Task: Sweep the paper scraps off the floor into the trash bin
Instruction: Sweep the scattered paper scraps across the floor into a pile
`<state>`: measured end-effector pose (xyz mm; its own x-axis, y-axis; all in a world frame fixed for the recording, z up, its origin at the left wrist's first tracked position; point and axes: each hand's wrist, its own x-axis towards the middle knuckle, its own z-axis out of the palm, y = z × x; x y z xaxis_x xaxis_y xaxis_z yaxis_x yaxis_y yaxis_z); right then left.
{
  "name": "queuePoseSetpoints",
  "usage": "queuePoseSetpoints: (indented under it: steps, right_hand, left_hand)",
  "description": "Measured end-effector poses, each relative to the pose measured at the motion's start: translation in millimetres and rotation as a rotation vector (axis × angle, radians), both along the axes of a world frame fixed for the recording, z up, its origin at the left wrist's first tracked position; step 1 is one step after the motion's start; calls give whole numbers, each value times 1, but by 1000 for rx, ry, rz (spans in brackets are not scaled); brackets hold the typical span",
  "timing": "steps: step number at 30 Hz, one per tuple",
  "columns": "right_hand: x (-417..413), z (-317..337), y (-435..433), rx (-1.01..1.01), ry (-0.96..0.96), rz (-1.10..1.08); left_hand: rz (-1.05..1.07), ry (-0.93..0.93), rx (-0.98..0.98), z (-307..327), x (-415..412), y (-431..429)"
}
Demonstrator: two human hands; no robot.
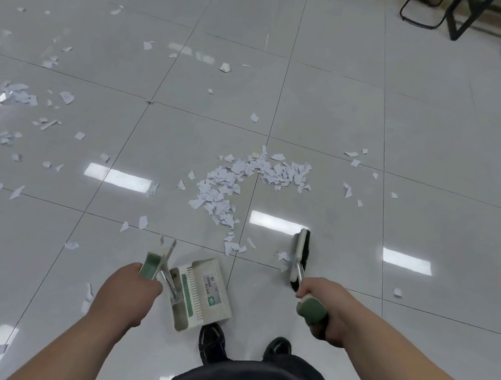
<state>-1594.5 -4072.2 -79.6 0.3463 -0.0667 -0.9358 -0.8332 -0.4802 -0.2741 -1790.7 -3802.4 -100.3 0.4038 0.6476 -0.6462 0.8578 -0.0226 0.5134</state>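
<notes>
Gripping broom [299, 254]: right hand [322, 309] | gripping dustpan [202, 292]: left hand [125, 294] | paper scraps [243, 182] piled ahead, between hands

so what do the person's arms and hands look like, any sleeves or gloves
The left forearm and right forearm are bare as far as the frame shows, no sleeves in view. The left hand and right hand wear no gloves, and no watch, bracelet or ring shows.
</notes>
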Motion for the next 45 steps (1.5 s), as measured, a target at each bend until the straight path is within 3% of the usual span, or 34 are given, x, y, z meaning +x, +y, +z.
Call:
queuePoseSetpoints:
  steps: [8, 12, 15, 22, 33, 40, 45]
  right_hand:
    - [15, 15, 96, 368, 199, -226]
    - [38, 14, 108, 526, 212, -421]
    - [46, 18, 96, 558, 200, -436]
    - [68, 23, -1, 412, 96, -324]
    - [126, 31, -244, 8, -193, -237]
    - [166, 10, -382, -178, -198, -223]
    - [180, -4, -425, -185, -140, -215]
  left_hand:
    - [102, 23, -21, 2, -23, -4]
    - [126, 7, -20, 5, -22, -7]
    - [123, -3, -23, 8, -13, -12]
    - [26, -24, -3, 17, 39, -41]
    - [-294, -30, 114, 30, 189, -164]
    - [-395, -21, 185, 31, 263, -241]
    - [-379, -35, 154, 31, 299, -281]
